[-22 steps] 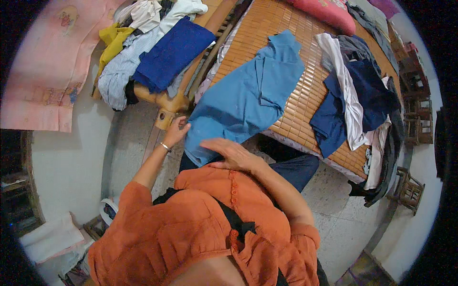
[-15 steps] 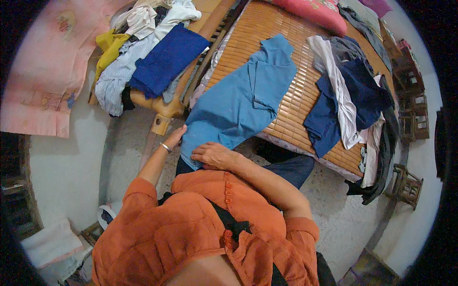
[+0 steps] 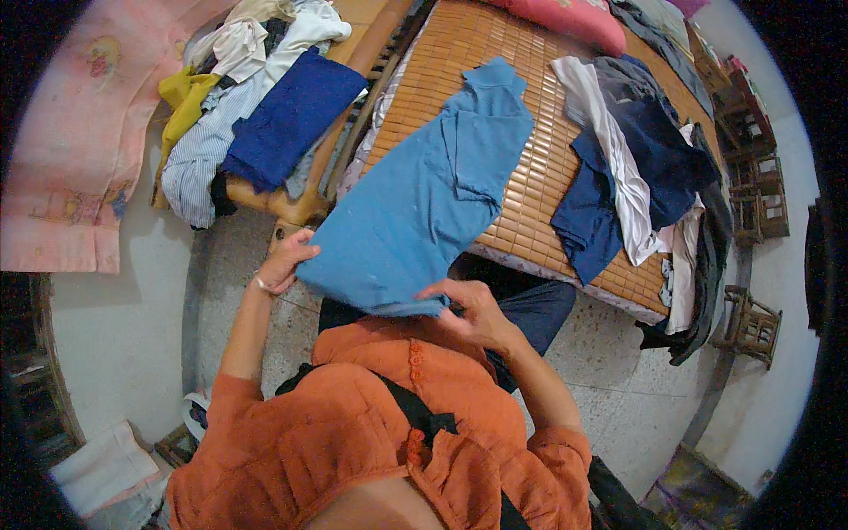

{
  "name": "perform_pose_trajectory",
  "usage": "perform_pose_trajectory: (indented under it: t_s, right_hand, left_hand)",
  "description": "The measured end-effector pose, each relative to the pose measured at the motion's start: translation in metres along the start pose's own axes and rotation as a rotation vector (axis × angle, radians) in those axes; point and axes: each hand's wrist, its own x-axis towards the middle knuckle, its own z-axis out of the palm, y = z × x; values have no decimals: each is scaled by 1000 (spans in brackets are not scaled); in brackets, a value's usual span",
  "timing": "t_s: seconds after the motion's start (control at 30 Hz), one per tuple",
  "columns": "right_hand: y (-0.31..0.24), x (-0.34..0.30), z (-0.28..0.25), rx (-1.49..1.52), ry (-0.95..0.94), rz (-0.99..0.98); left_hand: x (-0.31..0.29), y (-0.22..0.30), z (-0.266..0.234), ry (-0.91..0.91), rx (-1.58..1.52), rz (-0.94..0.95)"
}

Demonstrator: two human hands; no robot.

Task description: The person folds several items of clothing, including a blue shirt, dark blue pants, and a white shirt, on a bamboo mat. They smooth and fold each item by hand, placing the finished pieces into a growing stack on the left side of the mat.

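Observation:
A light blue collared shirt (image 3: 406, 199), folded lengthwise, lies over the edge of a bed with its collar end pointing away from me. Its hem end hangs over my lap, lifted between both hands. My left hand (image 3: 287, 261), with a bracelet at the wrist, pinches the left corner of the hem. At the right corner, my right hand (image 3: 473, 311) has its thumb and fingers closed on the cloth and is slightly blurred. A sleeve lies folded over the shirt's right side.
The bed bears a bamboo mat (image 3: 530, 190). White and navy clothes (image 3: 609, 190) are heaped on its right, and a pink pillow (image 3: 565, 22) lies at the back. Left, a wooden bench (image 3: 305, 205) holds a folded dark blue cloth (image 3: 291, 119) and a clothes pile (image 3: 199, 168). A small stool (image 3: 751, 327) stands right.
My right hand has moved right along the hem and taken its right corner. My left hand has shifted left with the other corner. The hem end is now spread wider and straighter.

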Motion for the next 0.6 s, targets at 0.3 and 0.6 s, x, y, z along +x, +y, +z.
perform_pose_trajectory:
  t_s: [0.3, 0.6]
  right_hand:
    - [-66, -35, -44, 190, -15, 102]
    - [-23, 8, -97, 68, 396, 173]
  left_hand:
    - [-48, 56, 55, -285, 47, -8]
    - [23, 67, 63, -355, -29, 66]
